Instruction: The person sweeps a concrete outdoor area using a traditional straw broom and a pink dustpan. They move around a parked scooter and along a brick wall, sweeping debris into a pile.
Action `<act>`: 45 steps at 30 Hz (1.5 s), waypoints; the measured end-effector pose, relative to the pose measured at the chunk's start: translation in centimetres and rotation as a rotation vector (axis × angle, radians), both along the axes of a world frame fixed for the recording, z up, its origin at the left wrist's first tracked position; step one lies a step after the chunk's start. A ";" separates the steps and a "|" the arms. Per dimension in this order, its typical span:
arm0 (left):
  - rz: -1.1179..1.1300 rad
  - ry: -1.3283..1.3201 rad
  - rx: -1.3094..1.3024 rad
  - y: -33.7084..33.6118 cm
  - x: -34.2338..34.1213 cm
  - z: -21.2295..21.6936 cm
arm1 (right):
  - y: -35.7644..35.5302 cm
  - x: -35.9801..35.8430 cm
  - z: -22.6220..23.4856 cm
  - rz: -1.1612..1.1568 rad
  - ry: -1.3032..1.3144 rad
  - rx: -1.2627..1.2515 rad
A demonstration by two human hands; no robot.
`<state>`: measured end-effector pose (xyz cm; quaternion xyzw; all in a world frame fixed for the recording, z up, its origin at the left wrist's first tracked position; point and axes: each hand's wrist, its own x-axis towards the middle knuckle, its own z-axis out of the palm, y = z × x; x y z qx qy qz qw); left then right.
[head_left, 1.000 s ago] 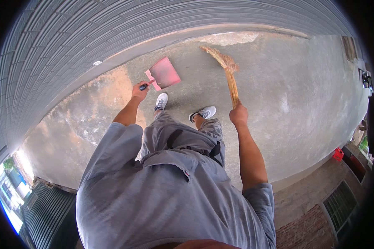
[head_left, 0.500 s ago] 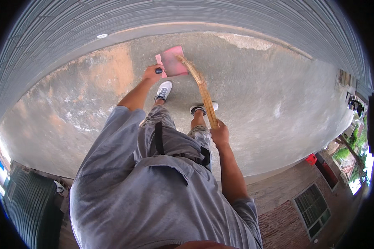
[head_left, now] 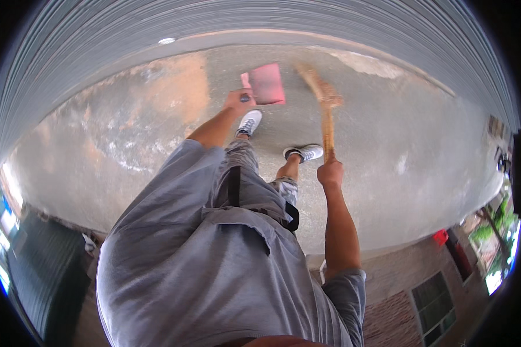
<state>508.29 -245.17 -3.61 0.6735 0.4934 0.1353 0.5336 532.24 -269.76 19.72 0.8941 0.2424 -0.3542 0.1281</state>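
Holding a pink dustpan (head_left: 267, 84) low to the concrete floor (head_left: 399, 173), our left hand (head_left: 239, 101) is wrapped around its dark handle, arm stretched well forward. The pan sits near the floor's far edge, close to the corrugated metal wall (head_left: 272, 23), its flat rectangular blade tipped down, likely so its lip meets the ground. It looks plain, one solid pink sheet with a paler lip at the handle end.

Just right of it, the straw broom (head_left: 324, 101) angles in, bristle head blurred and near the pan's right side. Our right hand (head_left: 330, 172) is clenched on the wooden stick's near end, gripping it upright, which we judge gives reach without bending further.

Below the pan, our two grey sneakers (head_left: 249, 122) stand apart on the floor, left foot ahead. Further out, a rusty orange stain (head_left: 176, 87) spreads left, and a brick wall (head_left: 399, 312) shows at the lower right.
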 end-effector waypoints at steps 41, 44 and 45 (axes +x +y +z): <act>-0.418 0.290 -0.238 -32.0 49.0 27.2 | -66.5 -19.0 -0.1 -2.856 0.273 1.207; -0.421 0.326 -0.301 -34.5 56.9 24.8 | -67.7 -12.4 -2.5 -3.867 0.089 1.275; -0.438 0.303 -0.325 -37.6 61.3 24.5 | -68.4 -10.7 -3.0 -3.802 0.015 1.387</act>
